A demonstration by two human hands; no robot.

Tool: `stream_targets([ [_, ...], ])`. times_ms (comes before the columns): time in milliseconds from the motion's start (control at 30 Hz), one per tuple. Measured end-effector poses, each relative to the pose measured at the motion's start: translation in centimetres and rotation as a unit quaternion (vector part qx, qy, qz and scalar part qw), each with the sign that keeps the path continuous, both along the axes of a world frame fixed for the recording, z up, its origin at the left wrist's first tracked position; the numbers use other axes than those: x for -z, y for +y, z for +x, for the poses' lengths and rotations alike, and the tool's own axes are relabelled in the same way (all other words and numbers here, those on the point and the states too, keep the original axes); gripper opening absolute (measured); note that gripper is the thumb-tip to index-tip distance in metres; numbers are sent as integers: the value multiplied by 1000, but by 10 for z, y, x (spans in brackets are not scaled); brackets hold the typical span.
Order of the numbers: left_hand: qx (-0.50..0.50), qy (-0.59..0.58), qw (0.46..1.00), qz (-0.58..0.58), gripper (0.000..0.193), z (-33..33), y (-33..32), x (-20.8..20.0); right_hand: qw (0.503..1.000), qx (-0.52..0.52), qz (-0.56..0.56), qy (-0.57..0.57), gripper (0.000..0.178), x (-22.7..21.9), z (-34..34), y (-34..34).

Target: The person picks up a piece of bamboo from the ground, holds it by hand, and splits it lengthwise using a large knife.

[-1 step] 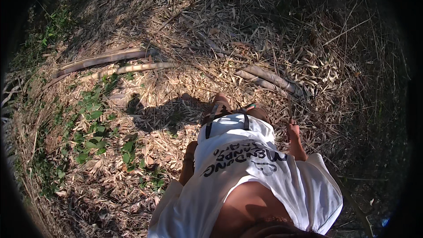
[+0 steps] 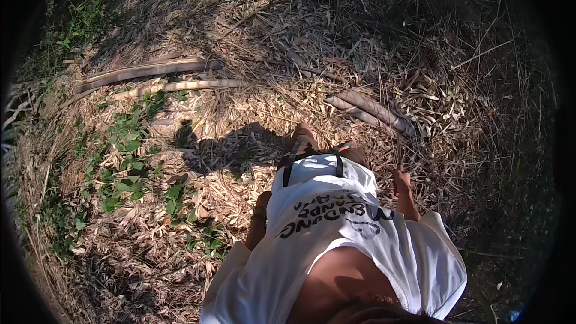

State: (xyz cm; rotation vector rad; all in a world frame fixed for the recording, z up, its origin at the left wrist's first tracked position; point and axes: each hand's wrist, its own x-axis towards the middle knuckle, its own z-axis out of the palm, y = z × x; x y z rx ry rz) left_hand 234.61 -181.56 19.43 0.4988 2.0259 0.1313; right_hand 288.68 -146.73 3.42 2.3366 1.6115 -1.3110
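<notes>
I look straight down my white printed T-shirt point(image 2: 336, 228) at dry leaf litter. My right hand point(image 2: 401, 181) hangs at my right side, fingers closed around what looks like a thin dry stalk point(image 2: 399, 157) that rises from the fist. My left hand point(image 2: 261, 201) hangs by my left hip, partly hidden by the shirt; its fingers are too small to read. My feet in dark-strapped sandals point(image 2: 303, 144) stand on the litter just ahead.
Two long dry bamboo poles point(image 2: 144, 71) lie at the far left, and shorter cut pieces point(image 2: 372, 109) lie ahead to the right. Green weeds point(image 2: 126, 150) grow on the left. My shadow point(image 2: 234, 147) falls to the front left. Dark shade rims the scene.
</notes>
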Motion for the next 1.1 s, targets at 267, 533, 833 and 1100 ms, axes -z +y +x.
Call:
stream_targets([
  [267, 72, -30, 997, -8, 35, 26, 11, 2, 988, 131, -84, 2, 32, -65, -60, 88],
  [533, 192, 28, 981, 14, 20, -92, 29, 58, 995, 15, -73, -62, 24, -91, -174, 113],
  [833, -481, 5, 834, 269, 36, -354, 53, 68, 994, -71, -52, -66, 26, -138, -448, 170],
  [1100, -620, -82, 740, 246, 31, -429, 53, 63, 984, -155, 86, 0, 33, -206, -633, 222],
])
